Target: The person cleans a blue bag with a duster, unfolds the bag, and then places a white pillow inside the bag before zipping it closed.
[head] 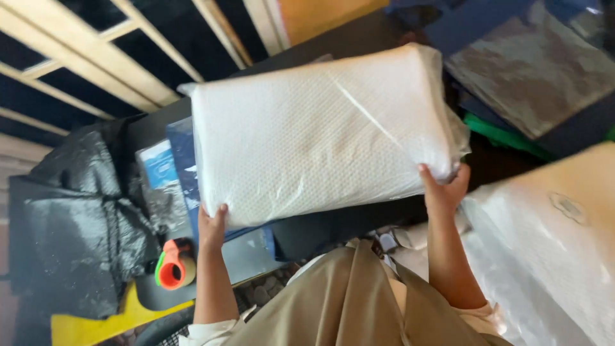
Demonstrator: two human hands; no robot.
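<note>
I have both hands up on a white pillow sealed in clear plastic wrap, held in the air above a dark table and tilted so that its right end sits higher than its left. My left hand clasps the pillow's lower left corner, thumb pressed over the front face, fingers hidden behind it. My right hand pinches the lower right corner where the plastic bunches, thumb on the front, the rest tucked underneath.

Beneath the pillow, near the table's left edge, lie a blue flat packet and some crumpled clear wrap. Further left is a heap of black plastic sheeting. By the near left corner rests an orange and green tape dispenser, just beside a yellow sheet. To the right, another white wrapped cushion lies near my right forearm.
</note>
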